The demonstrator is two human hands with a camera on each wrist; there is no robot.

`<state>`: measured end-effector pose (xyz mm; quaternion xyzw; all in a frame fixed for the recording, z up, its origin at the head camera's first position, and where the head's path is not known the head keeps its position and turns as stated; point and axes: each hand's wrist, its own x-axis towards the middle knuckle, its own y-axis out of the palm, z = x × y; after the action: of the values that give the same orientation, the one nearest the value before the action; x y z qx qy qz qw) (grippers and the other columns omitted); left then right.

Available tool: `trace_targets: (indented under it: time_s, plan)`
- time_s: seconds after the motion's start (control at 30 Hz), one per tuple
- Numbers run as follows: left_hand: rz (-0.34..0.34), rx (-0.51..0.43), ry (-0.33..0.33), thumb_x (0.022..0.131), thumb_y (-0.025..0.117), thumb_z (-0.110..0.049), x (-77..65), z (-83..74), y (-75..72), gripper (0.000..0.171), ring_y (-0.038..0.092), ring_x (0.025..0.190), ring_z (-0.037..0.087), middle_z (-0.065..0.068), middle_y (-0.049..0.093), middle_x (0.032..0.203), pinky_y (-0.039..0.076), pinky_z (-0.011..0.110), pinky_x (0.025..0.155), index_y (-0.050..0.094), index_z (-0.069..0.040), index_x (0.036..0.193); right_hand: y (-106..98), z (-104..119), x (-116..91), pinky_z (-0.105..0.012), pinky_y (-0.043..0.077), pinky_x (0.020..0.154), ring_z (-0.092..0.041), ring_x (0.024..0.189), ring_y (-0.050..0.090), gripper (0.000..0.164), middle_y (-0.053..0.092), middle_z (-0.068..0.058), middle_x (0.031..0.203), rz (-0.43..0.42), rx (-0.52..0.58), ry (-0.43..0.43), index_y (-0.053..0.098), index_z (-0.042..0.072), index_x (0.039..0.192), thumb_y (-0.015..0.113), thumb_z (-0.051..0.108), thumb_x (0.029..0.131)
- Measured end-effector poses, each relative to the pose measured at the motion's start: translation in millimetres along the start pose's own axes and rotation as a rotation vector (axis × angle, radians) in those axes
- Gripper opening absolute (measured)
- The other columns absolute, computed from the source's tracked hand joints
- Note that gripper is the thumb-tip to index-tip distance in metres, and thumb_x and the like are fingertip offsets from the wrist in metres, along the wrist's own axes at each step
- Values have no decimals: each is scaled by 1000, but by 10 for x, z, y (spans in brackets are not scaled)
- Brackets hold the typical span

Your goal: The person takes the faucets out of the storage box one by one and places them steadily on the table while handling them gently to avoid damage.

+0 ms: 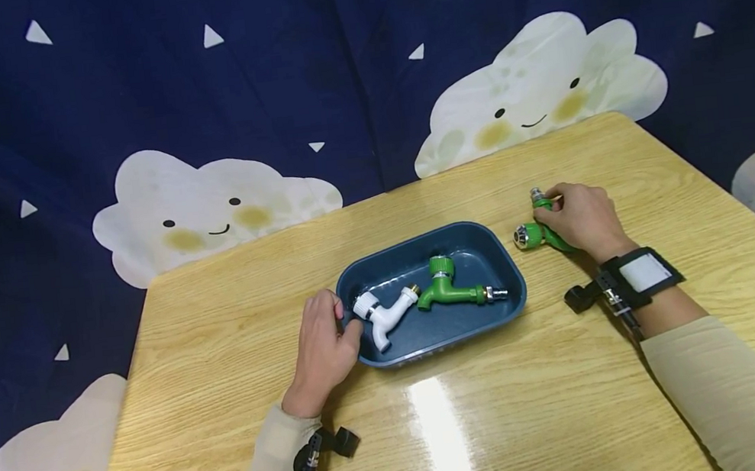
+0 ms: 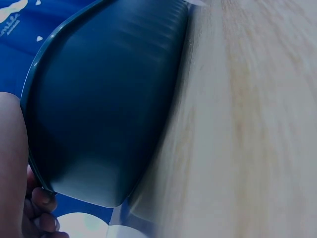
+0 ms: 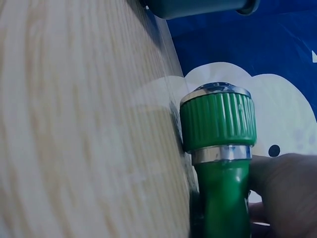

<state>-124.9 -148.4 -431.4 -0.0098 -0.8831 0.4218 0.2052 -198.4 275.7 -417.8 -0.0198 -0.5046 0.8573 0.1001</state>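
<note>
My left hand grips the left rim of a dark blue plastic basin, its thumb over the near corner. Inside the basin, a white tap lies at the left and a green tap with a metal hose end lies at the right. To the right of the basin, my right hand pinches a second green tap between thumb and fingers, low over the table. In the right wrist view its ribbed green knob with silver bands shows close up; the palm hides part of its body.
The basin stands on a light wooden table. Behind the table hangs a dark blue curtain printed with white clouds and triangles. Each wrist wears a strapped camera, and a cable runs along the right sleeve.
</note>
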Motion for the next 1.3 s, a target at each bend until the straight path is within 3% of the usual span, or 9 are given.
trace_targets:
  time_s: [0.47,0.97,1.3]
  plan:
    - [-12,-8,5,78,58,-7,-13,2,1,14,35,78,18,1,36,76,28,28,72,45,-7,83,-7,5,-7,-30,38,56,-28,75,59,49,69,-18,88,-11,5,-25,66,-6,125,65,32,95]
    - [-7,-2,5,77,57,-9,3,-1,-2,15,35,77,19,1,36,76,29,28,72,44,-9,83,-45,23,-28,-29,40,58,-33,85,62,55,71,-23,100,-9,-12,-5,66,-6,126,59,39,97]
    - [-5,3,2,78,57,-9,1,6,0,14,36,78,19,1,36,76,29,28,72,45,-8,83,-112,84,-68,-33,42,61,-34,84,64,56,71,-23,100,-94,13,-26,68,-5,124,59,44,99]
